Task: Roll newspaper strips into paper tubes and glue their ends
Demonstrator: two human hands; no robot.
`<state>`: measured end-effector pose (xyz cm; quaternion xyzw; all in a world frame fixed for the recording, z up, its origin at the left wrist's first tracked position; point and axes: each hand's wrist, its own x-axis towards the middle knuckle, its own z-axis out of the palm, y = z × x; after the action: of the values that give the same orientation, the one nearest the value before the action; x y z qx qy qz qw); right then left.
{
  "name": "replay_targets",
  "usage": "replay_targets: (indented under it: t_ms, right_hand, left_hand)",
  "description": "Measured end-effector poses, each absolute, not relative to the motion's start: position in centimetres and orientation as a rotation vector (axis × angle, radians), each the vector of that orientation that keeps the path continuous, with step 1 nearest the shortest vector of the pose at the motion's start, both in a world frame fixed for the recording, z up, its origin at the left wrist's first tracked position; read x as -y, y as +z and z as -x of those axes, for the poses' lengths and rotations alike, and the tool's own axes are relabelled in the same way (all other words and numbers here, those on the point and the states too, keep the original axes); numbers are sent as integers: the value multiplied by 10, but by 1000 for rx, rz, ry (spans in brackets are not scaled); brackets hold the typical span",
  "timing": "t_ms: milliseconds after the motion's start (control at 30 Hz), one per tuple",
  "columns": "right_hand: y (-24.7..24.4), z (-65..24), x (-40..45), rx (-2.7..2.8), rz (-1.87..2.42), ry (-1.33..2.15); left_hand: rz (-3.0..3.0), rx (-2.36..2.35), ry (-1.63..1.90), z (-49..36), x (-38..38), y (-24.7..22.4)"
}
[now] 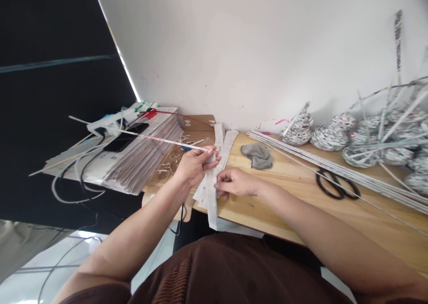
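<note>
Pinching a thin stick [157,138] between thumb and fingertips, the left hand [195,163] is working left of the cloth [257,157], at the upper end of a paper strip [211,197]. The right hand [236,182] is curling its fingers at the strip's edge, nearer the wearer than the cloth; whether paper is being caught between its tips cannot be told. The person seems to be lining up stick and strip, an action calling for a light pinch and a flat, unskewed strip. Other strips [229,143] are lying beneath and beyond the held one, perhaps catching on it, and the stick's far end is reaching over a phone [125,140] and a paper stack [133,166], well left of the cloth. Right of the cloth, long rods [301,154] are running slantwise past black scissors [338,186], while woven pieces [297,129] are standing by the wall [214,41].
</note>
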<state>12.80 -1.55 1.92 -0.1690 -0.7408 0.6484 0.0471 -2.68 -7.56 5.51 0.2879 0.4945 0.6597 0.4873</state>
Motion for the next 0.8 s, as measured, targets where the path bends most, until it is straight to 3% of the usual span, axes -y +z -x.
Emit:
replay_targets:
  t_ms: [133,200,300,433,600,800]
  right_hand:
    - [24,-137,5,2528,348,2106]
    - [28,-141,-6,2544,425,1983]
    - [35,-146,-19,2256,585,1749]
    - [42,-147,-18,2051,369,1884]
    - [41,-146,-12,1930,278,2095]
    - [34,-139,-11,1778,451,2082]
  left_hand:
    - [-763,-1256,1436,36,80,61]
    - [-808,-1306,1277,38,85,64]
    - [-898,-1325,1010,35,94,66]
    - [-999,-1312,772,19,100,60]
    - [-1047,-1333,739,-1,101,49]
    - [-1034,-1352,800,-5,105,45]
